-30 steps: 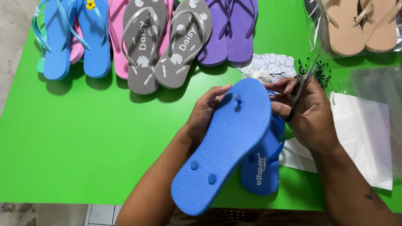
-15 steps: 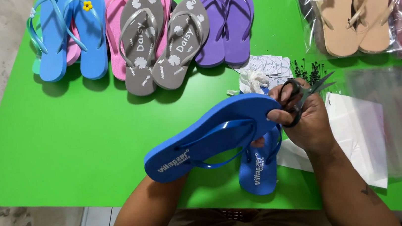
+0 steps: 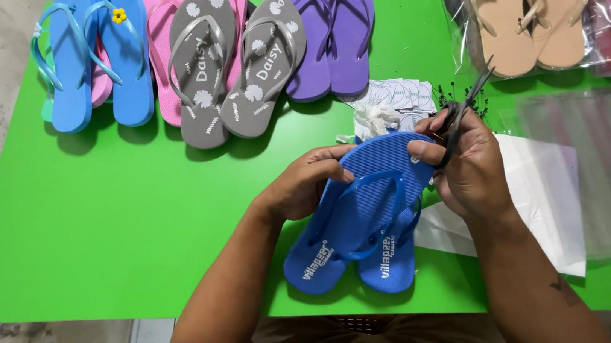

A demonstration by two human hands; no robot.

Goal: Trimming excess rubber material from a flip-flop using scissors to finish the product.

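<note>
The left hand (image 3: 307,186) grips the top blue flip-flop (image 3: 368,195) by its edge, its twin (image 3: 390,257) mostly hidden beneath; the right hand (image 3: 471,165) pinches the toe end with black scissors (image 3: 465,105) closed in its fingers. Both lie near the front of a green table (image 3: 98,216) over grey concrete floor; bagged pairs top right are cut off

A bright green table (image 3: 98,216) is covered with flip-flop pairs: light blue (image 3: 93,58), pink (image 3: 162,65), grey (image 3: 234,65), purple (image 3: 329,33), bagged tan (image 3: 523,12); white bags (image 3: 542,192) alongside.
</note>
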